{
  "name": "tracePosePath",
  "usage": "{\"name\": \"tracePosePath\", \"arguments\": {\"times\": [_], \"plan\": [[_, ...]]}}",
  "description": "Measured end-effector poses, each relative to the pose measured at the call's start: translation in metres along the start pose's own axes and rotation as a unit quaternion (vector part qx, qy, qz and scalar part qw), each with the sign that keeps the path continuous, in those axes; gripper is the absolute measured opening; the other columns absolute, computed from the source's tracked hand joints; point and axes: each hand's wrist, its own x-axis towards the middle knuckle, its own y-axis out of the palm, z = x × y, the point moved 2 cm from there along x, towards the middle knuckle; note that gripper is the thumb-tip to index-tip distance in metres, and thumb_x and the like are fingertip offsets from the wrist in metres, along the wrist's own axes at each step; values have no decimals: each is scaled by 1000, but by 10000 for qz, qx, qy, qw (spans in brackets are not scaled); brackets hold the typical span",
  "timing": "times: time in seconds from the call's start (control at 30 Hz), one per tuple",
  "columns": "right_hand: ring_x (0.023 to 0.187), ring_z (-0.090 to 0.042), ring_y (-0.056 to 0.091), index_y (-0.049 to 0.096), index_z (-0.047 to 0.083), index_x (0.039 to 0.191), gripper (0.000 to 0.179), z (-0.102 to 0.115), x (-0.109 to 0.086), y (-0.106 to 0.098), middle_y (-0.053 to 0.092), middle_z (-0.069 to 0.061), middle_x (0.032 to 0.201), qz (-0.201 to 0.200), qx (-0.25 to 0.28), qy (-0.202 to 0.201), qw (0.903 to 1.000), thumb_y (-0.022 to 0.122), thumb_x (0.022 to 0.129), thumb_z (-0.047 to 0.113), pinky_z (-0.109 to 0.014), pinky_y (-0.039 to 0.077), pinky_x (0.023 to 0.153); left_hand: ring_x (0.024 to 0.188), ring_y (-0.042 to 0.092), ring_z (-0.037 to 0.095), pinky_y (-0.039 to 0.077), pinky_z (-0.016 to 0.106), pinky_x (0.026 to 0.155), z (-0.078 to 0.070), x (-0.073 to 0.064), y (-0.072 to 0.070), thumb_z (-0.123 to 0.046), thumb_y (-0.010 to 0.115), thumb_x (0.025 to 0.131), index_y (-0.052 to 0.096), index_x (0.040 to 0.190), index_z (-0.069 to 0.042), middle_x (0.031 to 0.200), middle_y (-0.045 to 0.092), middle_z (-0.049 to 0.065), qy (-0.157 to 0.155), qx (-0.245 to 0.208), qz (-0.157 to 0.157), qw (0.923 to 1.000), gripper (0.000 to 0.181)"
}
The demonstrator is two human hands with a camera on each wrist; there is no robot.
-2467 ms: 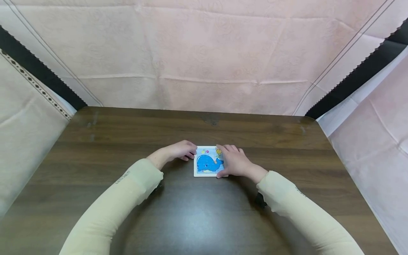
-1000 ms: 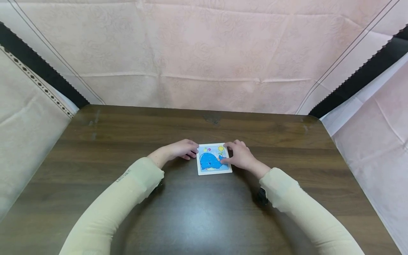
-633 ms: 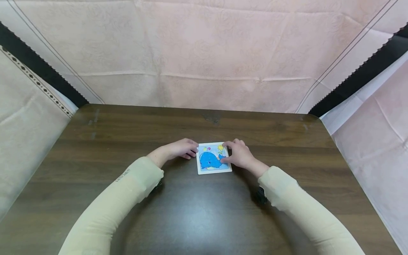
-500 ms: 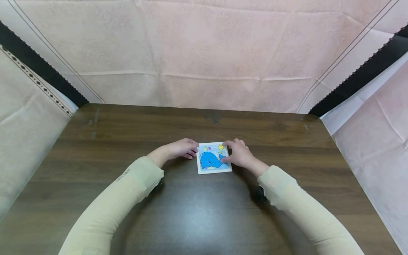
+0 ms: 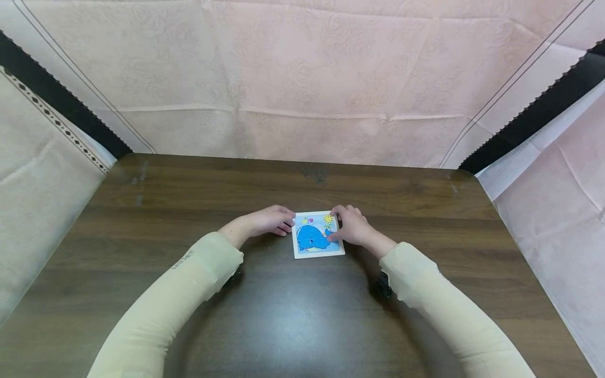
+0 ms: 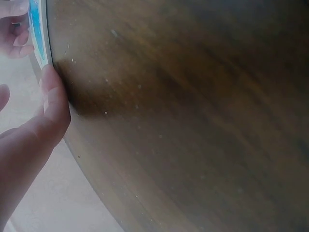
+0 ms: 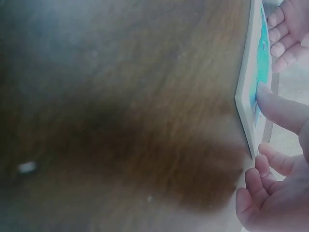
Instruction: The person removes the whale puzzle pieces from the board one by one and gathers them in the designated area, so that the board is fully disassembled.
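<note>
A square white-framed picture board [image 5: 311,237] with a blue whale and a yellow sun lies on the dark wooden table. At its upper left edge the fingertips of my left hand [image 5: 271,220] touch the frame. In the left wrist view, one left fingertip [image 6: 49,75] meets the corner of the board. My right hand [image 5: 355,229] is at the right side, thumb on the whale's tail and index finger by the sun, spread apart. The right wrist view has the right thumb [image 7: 280,108] lying on the picture, with the other fingers loosely bent past the frame's corner.
The brown wood-grain table [image 5: 293,315] stretches around the board. Behind it hangs a pale pink cloth [image 5: 302,94], with dark strips [image 5: 529,113] slanting down to the back corners. Cream sleeves [image 5: 184,294] cover both forearms.
Since the earliest frame, the board has shifted slightly right and turned a little. My right thumb moved from the lower edge up onto the tail. In the last half second little differs.
</note>
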Motion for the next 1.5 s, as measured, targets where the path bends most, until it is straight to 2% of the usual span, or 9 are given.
{"name": "tracePosePath", "arguments": {"times": [0.33, 0.87, 1.07, 1.23, 1.5], "plan": [[112, -32, 42, 48, 4, 124, 60, -1, 1, 1, 49, -19, 122, 126, 285, 122, 9994, 78, 76, 22, -48, 38, 95, 112, 56, 26, 48, 34, 98, 0, -1, 0, -21, 44, 98, 37, 138, 0, 134, 47, 18, 37, 15, 55, 10000, 46], [111, -31, 40, 46, 5, 125, 61, -5, -1, 2, 47, -18, 121, 10, 590, 87, 9982, 78, 75, 20, -46, 40, 93, 110, 57, 25, 48, 34, 98, -1, 1, 0, -21, 44, 98, 37, 138, 0, 133, 48, 17, 60, 79, 56, 9999, 46], [111, -30, 40, 47, 5, 131, 64, -5, -3, 2, 48, -18, 122, -47, 528, -54, 9986, 77, 76, 22, -44, 43, 92, 110, 57, 25, 48, 33, 97, -1, 2, -1, -21, 44, 98, 37, 138, 0, 133, 48, 17, 45, 85, 73, 9999, 46], [110, -30, 40, 51, 6, 130, 61, -5, -4, 3, 49, -17, 121, -83, 459, -136, 9988, 77, 77, 22, -43, 43, 92, 111, 56, 26, 48, 34, 98, -2, 0, -1, -21, 43, 99, 37, 138, 0, 133, 48, 18, 60, 105, 77, 9999, 45], [110, -31, 40, 49, 5, 127, 59, -5, -2, 3, 48, -18, 120, -80, 489, -150, 9987, 77, 77, 21, -45, 42, 92, 111, 55, 26, 48, 34, 98, -2, -2, -1, -19, 42, 98, 37, 139, -1, 134, 47, 18, 105, 154, 122, 9998, 45]]}}
